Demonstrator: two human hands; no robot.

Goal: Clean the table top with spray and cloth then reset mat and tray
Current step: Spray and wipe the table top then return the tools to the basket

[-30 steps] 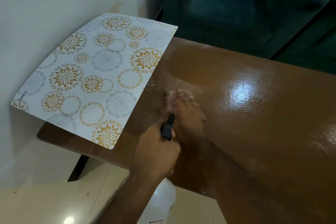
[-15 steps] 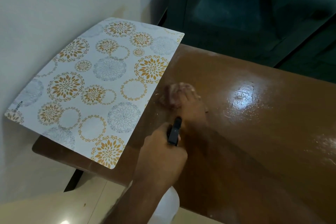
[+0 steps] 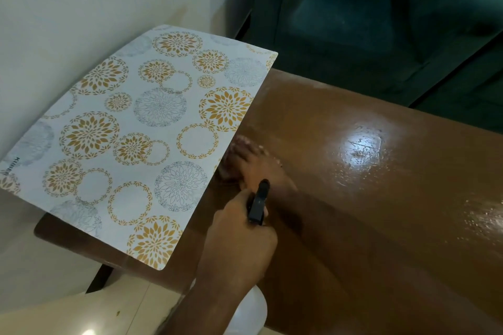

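Note:
The glossy brown table top [image 3: 340, 122] is wet and streaked. My right hand [image 3: 262, 168] presses a pinkish cloth [image 3: 239, 144], blurred by motion, flat on the table right at the mat's right edge. My left hand [image 3: 236, 247] grips a spray bottle [image 3: 258, 205] by its black nozzle, just in front of the right hand; the bottle's white body hangs below the table's near edge. The white mat [image 3: 130, 130], patterned with gold and grey flower circles, covers the table's left end and leans up against the wall. No tray is in view.
A cream wall [image 3: 81, 8] stands close on the left. A dark teal armchair [image 3: 367, 16] sits beyond the table's far edge. Pale floor tiles [image 3: 68, 313] show below the near left corner.
My right hand has slid the cloth leftwards until it meets the mat's edge. My left hand has kept its hold on the spray bottle and stayed close behind.

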